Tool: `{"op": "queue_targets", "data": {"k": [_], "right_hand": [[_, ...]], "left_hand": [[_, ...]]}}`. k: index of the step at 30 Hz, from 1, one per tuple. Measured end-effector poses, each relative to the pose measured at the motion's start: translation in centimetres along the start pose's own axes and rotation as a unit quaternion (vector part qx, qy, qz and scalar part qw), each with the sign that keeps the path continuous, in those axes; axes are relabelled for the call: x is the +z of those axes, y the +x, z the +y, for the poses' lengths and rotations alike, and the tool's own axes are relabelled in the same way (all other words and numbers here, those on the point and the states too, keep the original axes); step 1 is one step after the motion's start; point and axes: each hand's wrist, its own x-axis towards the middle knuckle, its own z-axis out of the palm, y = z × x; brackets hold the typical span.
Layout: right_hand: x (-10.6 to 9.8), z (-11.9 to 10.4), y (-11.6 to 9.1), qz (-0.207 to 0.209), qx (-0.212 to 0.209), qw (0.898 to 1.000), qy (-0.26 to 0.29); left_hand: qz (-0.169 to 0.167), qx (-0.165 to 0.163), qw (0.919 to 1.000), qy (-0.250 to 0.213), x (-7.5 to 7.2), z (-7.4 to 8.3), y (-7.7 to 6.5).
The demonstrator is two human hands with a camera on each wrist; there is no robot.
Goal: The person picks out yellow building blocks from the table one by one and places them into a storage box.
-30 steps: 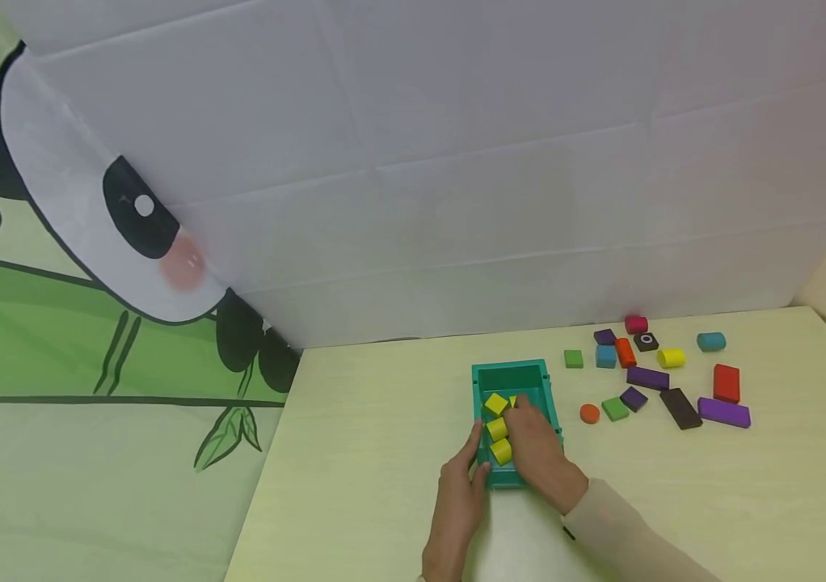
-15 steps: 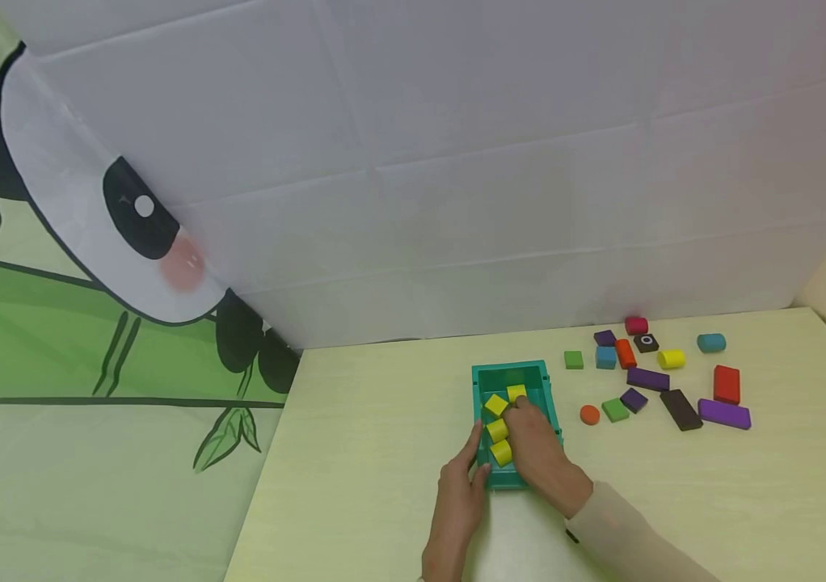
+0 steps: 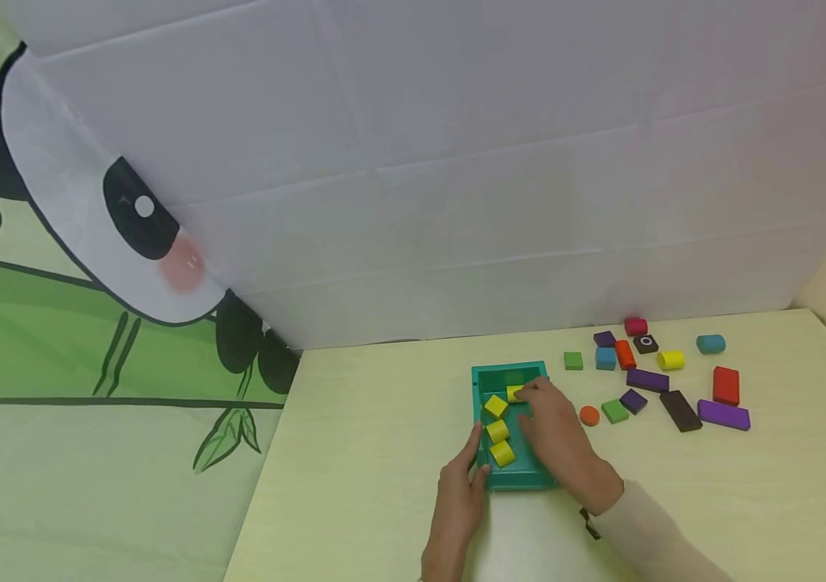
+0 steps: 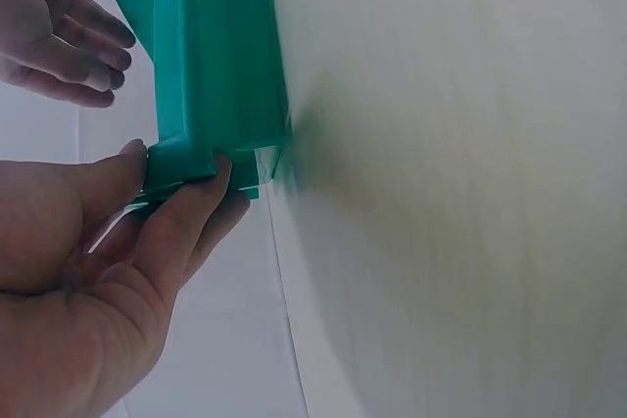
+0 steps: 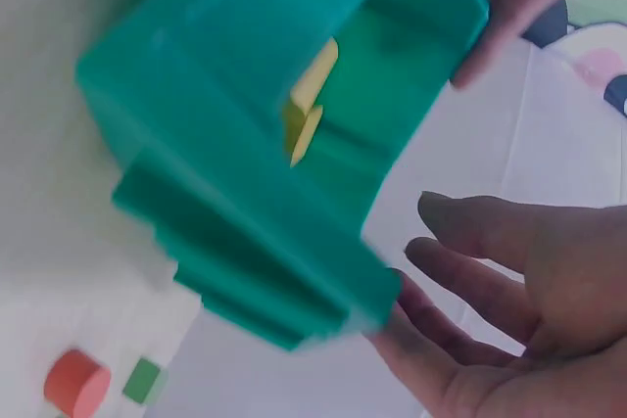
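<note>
A teal plastic box [image 3: 522, 482] stands on the table, with several yellow blocks [image 3: 497, 431] lying along its left side and toward the back. My left hand [image 3: 457, 503] holds the box's left wall; in the left wrist view its thumb and fingers pinch the teal rim [image 4: 181, 162]. Over the right side of the box is my right hand [image 3: 562, 436], its index finger close to the rearmost yellow block [image 3: 513, 394]. In the right wrist view the right thumb and fingers [image 5: 460, 222] are spread and relaxed, with nothing between them, fingertips right at the box's edge.
Right of the box lie loose blocks: an orange disc [image 3: 589, 415], a green block [image 3: 614, 410], a dark brown bar [image 3: 680, 411], purple bars [image 3: 724, 415], a red block [image 3: 726, 385] and a blue cylinder [image 3: 711, 344]. A white cloth wall [image 3: 457, 242] rises behind the table.
My right hand has come up and to the right out of the box's middle, and its fingers have spread. More of the box floor shows. The left hand and box stay put.
</note>
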Motion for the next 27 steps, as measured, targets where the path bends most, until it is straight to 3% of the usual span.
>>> {"op": "queue_targets", "data": {"k": [22, 27], "right_hand": [[-5.7, 5.7, 1.6, 0.070, 0.075, 0.995, 0.003], [-6.2, 6.7, 1.5, 0.080, 0.067, 0.994, -0.002]], "left_hand": [[-0.003, -0.029, 0.9996, 0.007, 0.2, 0.2, 0.1], [-0.004, -0.031, 0.9995, 0.009, 0.3, 0.1, 0.1]]}}
